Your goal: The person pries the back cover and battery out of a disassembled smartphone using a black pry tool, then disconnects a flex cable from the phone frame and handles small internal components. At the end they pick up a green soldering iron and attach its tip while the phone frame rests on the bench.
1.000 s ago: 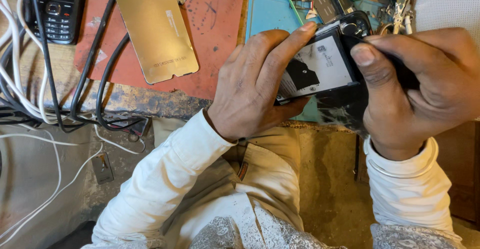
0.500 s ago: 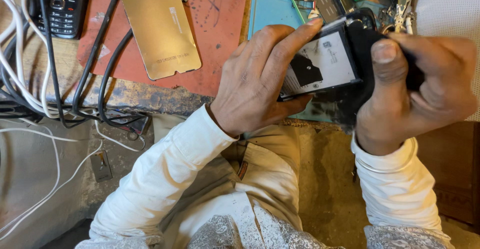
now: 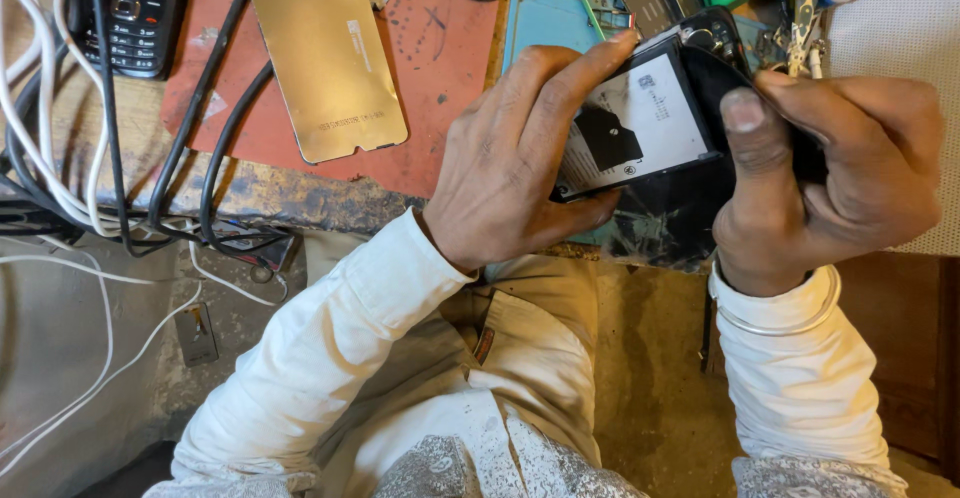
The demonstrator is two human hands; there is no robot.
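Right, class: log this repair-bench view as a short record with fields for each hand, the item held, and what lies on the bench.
left hand: grips the opened phone's left side
right hand: holds its right side, thumb pressed on the edge
opened phone: black, back off, white-labelled battery showing
gold back panel: flat on the red mat
keypad phone: top left, among cables
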